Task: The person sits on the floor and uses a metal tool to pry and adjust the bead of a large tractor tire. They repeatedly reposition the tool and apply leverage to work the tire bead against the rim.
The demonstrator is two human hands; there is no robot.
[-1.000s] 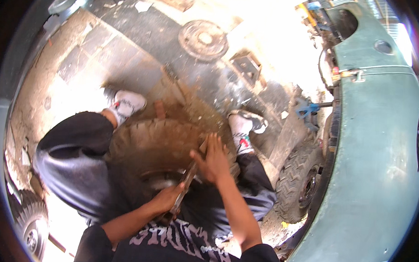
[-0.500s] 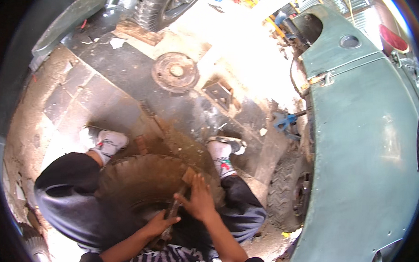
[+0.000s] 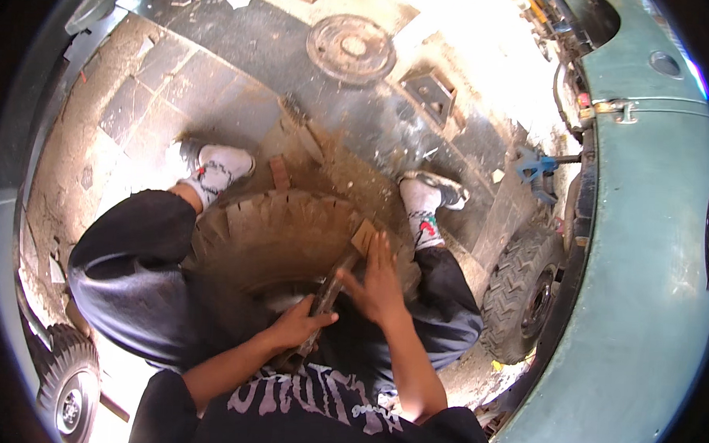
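Note:
A worn tyre [image 3: 262, 222] on a wheel lies between my bent legs. A dull metal bar [image 3: 330, 295] slants over it, toward my body at its lower end. My left hand [image 3: 296, 326] is closed round the lower part of the bar, thumb out across it. My right hand [image 3: 374, 285] has its long fingers pressed together on a small square brown piece [image 3: 362, 236] at the bar's upper end, with the thumb against the bar. Whether that piece is joined to the bar, I cannot tell.
A rusty disc [image 3: 329, 49], an angled metal piece [image 3: 429, 95] and scraps lie on the tiled floor. At right stand a green vehicle body [image 3: 642, 270], a treaded wheel [image 3: 520, 294] and a blue stand [image 3: 532, 165]. Another wheel [image 3: 71, 399] stands at lower left.
The view swung toward the far floor and back down. Both hands stay on the bar; my right hand has shifted slightly toward my body relative to the tyre.

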